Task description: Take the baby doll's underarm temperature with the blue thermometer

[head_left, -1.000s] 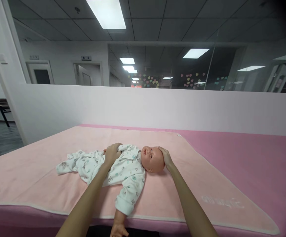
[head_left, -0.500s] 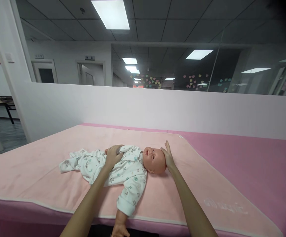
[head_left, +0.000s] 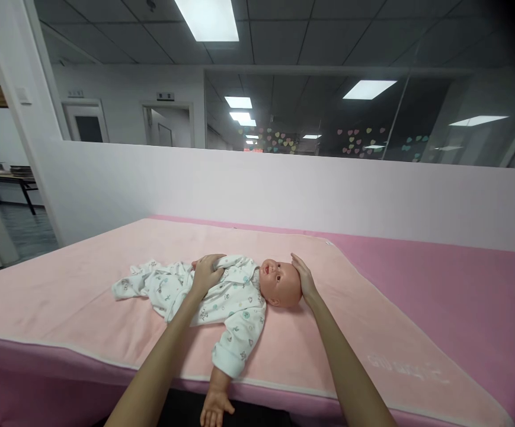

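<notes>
A baby doll (head_left: pixel 234 308) in a white patterned sleepsuit lies on its back on a peach-pink mat (head_left: pixel 106 332). Its bald head (head_left: pixel 280 284) points to the right, and its near arm reaches past the mat's front edge. My left hand (head_left: pixel 207 274) rests flat on the doll's belly, fingers stretched out. Against the crown of the head lies my right hand (head_left: pixel 305 280), its fingers extended and cupped along the curve. The undersides of both hands are hidden.
Pink padding (head_left: pixel 461 284) shows beyond the mat at right and along the front. Behind it rises a low white wall (head_left: pixel 284 190) with glass above. At the far left, a table (head_left: pixel 12 181) with objects on it stands past an opening.
My right hand's raised fingers have come down closer onto the top of the doll's head. The left hand stays on the belly. The whole view has shifted slightly.
</notes>
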The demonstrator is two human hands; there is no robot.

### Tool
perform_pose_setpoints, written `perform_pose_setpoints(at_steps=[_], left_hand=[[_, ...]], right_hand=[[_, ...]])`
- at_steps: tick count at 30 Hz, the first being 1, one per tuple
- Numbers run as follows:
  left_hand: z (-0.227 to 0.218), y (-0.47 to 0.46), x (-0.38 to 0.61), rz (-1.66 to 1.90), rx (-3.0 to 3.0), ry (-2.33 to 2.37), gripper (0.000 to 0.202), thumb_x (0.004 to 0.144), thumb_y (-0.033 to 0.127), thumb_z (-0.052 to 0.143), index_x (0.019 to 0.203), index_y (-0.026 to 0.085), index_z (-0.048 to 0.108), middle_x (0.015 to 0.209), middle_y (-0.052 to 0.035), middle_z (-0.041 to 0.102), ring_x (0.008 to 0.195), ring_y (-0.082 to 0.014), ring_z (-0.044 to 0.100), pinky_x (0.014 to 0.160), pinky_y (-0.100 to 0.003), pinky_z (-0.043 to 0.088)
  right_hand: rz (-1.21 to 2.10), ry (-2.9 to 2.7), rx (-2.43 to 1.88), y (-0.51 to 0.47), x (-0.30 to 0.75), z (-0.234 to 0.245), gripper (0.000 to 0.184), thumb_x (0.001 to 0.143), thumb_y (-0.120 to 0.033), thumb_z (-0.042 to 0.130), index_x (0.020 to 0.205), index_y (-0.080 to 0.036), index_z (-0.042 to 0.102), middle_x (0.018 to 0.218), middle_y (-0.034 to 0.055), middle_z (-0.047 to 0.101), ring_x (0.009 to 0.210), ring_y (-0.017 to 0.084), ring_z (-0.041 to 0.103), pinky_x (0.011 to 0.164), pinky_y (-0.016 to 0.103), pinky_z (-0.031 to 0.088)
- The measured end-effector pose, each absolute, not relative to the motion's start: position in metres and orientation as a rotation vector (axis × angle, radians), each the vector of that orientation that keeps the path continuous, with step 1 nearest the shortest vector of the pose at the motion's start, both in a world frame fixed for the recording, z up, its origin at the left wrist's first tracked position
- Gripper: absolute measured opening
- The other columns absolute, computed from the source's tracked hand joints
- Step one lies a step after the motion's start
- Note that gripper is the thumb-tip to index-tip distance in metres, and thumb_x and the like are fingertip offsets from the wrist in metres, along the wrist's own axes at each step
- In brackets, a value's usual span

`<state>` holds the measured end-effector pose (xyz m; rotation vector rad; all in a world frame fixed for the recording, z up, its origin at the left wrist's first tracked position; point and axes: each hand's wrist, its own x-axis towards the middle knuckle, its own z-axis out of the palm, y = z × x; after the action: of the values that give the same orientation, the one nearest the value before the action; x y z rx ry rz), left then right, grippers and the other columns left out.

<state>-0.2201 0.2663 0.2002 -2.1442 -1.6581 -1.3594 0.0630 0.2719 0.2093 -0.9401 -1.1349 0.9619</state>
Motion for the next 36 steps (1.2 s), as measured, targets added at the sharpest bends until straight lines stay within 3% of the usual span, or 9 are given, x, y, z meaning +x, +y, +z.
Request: perform_pose_setpoints(at_steps=[5, 12, 19, 25, 32, 36], left_hand=[[0.200, 0.265, -0.220, -1.360, -2.152, -1.643, 0.035, 0.062, 0.021, 0.047, 0.095, 0.021, 0.058, 0.097, -0.0011, 0.061, 0.095, -0.0187, 0.051, 0.088, -0.033, 0.037], [0.198, 0.265, -0.221, -1.352, -2.157, -1.627, 0.036, 0.063, 0.021, 0.045, 0.096, 0.021, 0.057, 0.097, -0.0015, 0.060, 0.096, -0.0193, 0.051, 0.087, -0.034, 0.037], [0.198, 0.266, -0.221, -1.345, -2.160, -1.647, 0.036, 0.063, 0.022, 0.045, 0.097, 0.021, 0.057, 0.098, -0.0019, 0.060, 0.096, -0.0197, 0.051, 0.088, -0.034, 0.037], [0.201, 0.263, -0.220, -1.343, -2.155, -1.633, 0.035, 0.064, 0.022, 0.045, 0.096, 0.020, 0.057, 0.098, -0.0014, 0.060, 0.096, -0.0189, 0.051, 0.087, -0.033, 0.037], [0.199, 0.265, -0.221, -1.342, -2.159, -1.634, 0.036, 0.062, 0.021, 0.046, 0.097, 0.020, 0.057, 0.098, -0.0016, 0.060, 0.096, -0.0187, 0.051, 0.087, -0.033, 0.037], [0.198, 0.266, -0.222, -1.339, -2.160, -1.634, 0.037, 0.062, 0.021, 0.045, 0.097, 0.020, 0.057, 0.098, -0.0018, 0.060, 0.096, -0.0191, 0.051, 0.087, -0.033, 0.037]], right_hand=[[1.112, -1.223, -0.971, 0.271, 0.064, 0.205, 0.030, 0.065, -0.042, 0.050, 0.065, -0.017, 0.064, 0.075, 0.0036, 0.066, 0.081, 0.022, 0.058, 0.077, 0.031, 0.043], [0.953, -1.114, -0.915, 0.283, 0.067, 0.200, 0.034, 0.061, -0.036, 0.057, 0.092, -0.024, 0.062, 0.112, -0.0008, 0.056, 0.109, 0.017, 0.045, 0.094, 0.027, 0.033], [1.054, -1.167, -0.927, 0.279, 0.066, 0.202, 0.026, 0.061, -0.040, 0.056, 0.067, -0.016, 0.063, 0.079, 0.0012, 0.065, 0.086, 0.021, 0.055, 0.082, 0.031, 0.040], [0.968, -1.084, -0.944, 0.271, 0.061, 0.211, 0.027, 0.061, -0.033, 0.056, 0.085, -0.022, 0.063, 0.100, -0.0004, 0.061, 0.104, 0.017, 0.048, 0.092, 0.027, 0.035], [1.067, -1.138, -0.933, 0.262, 0.053, 0.214, 0.026, 0.066, -0.039, 0.050, 0.068, -0.016, 0.064, 0.075, 0.0040, 0.066, 0.084, 0.022, 0.057, 0.084, 0.034, 0.041], [1.015, -1.109, -0.926, 0.264, 0.054, 0.217, 0.019, 0.064, -0.033, 0.054, 0.073, -0.019, 0.064, 0.083, 0.0021, 0.065, 0.096, 0.019, 0.053, 0.089, 0.030, 0.038]])
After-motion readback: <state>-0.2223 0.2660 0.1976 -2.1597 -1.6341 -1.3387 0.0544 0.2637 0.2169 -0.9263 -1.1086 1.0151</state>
